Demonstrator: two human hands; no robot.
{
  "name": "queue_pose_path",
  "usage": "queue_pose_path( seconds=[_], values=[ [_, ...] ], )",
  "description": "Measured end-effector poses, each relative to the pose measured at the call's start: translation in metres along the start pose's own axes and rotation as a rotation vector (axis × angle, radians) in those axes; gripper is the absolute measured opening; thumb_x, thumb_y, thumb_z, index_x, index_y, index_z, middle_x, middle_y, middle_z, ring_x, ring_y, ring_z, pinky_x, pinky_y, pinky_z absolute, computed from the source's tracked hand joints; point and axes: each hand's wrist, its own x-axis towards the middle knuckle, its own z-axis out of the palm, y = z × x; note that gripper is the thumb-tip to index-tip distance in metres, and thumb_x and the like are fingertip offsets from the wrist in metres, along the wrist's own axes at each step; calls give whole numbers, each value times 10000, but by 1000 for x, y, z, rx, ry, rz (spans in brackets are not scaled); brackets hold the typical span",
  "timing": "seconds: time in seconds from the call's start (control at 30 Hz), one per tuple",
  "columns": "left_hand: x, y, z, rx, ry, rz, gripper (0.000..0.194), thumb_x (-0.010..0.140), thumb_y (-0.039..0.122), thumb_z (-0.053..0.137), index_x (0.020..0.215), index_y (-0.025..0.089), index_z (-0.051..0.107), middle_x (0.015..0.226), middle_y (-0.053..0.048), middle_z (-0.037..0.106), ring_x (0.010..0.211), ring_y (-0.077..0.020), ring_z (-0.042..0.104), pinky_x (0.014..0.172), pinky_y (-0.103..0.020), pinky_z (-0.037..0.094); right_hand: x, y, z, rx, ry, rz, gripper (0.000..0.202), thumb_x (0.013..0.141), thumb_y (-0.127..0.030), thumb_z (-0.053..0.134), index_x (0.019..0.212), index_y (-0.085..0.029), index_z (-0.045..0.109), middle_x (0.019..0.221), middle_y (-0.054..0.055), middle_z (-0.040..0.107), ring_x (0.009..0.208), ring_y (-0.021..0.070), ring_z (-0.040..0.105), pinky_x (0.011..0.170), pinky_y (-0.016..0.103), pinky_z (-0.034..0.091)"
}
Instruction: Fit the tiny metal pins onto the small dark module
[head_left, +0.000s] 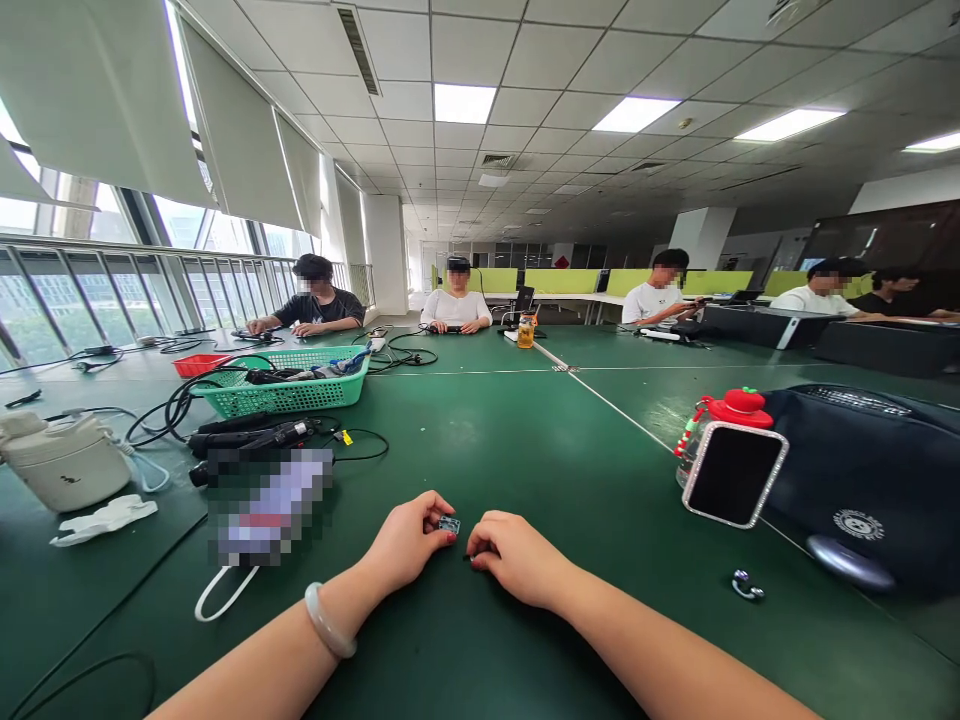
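Head: my left hand [405,542] is pinching a rectangular grey-black piece [449,525]; my right hand [519,556], alongside, a dark sliver [468,558], next likely needing steadiness.

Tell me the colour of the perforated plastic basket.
The perforated plastic basket is mint green, as the head view shows.

A small rectangular piece [449,525], dark with pale markings, sits pinched in the left hand [405,543]; a tiny dark bit [469,558], mostly hidden, pokes from the right hand [521,558]
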Motion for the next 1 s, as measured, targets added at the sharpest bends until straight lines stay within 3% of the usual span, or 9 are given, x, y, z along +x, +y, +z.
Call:
queue_pose_path(
  seconds=[0.67,1.0],
  values=[
    [1,-3,2,-30,-15,7,259,671,315,577,897,189,565,763,-3,625,710,-147,570,672,-247,435,10,8,13,-143,66,-128,90,808,-148,538,735,-179,578,777,4,543,760,123,514,703,217,401],
    [0,1,1,-28,-10,0,218,633,312,607,802,192,541,733,4,622,687,-150,566,641,-243,439,10,6,14,-144,85,-118,93,808,-121,525,738,-179,550,783,9,536,758,135,507,698,236,409]
  ],
)
